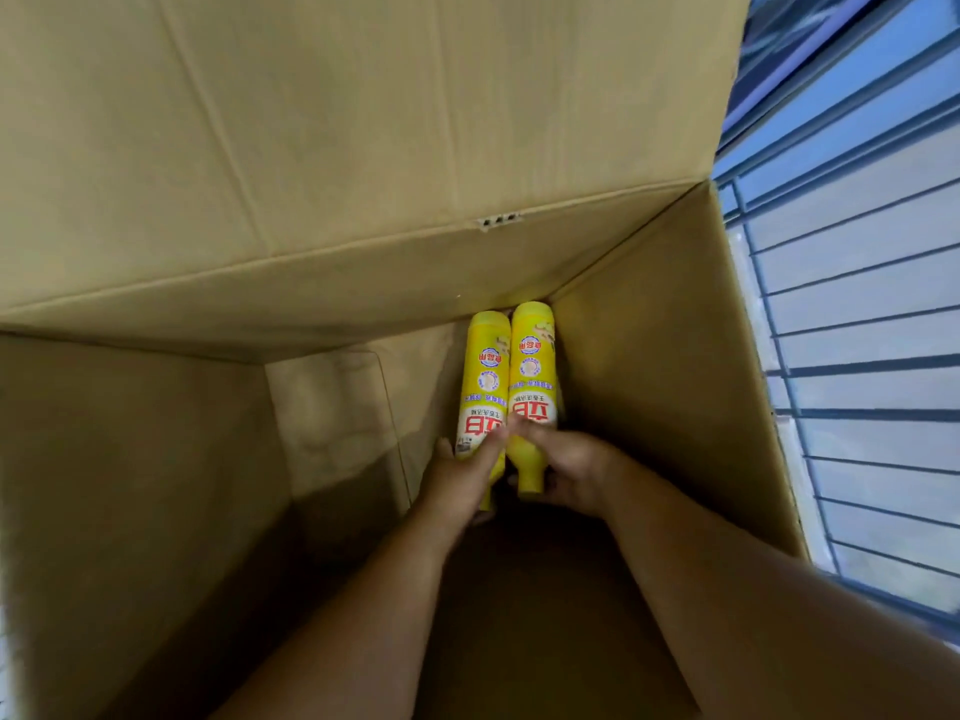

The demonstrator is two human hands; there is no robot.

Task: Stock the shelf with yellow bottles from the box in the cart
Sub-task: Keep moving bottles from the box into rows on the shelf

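Deep in a near-empty box [649,387]: left hand [457,475] and right hand [574,472] each gripping a yellow bottle [483,376], [532,366]; shelving still ahead.

Left yellow bottle [482,387]: slim plastic bottle, yellow body and cap, white label with red and blue print. Lies on its side on the floor of the box [675,387], base toward the far wall, neck toward the near side. Gripped at the neck end by the left hand [460,478].

Right yellow bottle [531,387]: same make and label. Lies parallel to the first, touching it, close along the box's right wall, base at the far right corner. Right hand [571,467] holds its neck end.

Box: large brown corrugated carton, flaps open.
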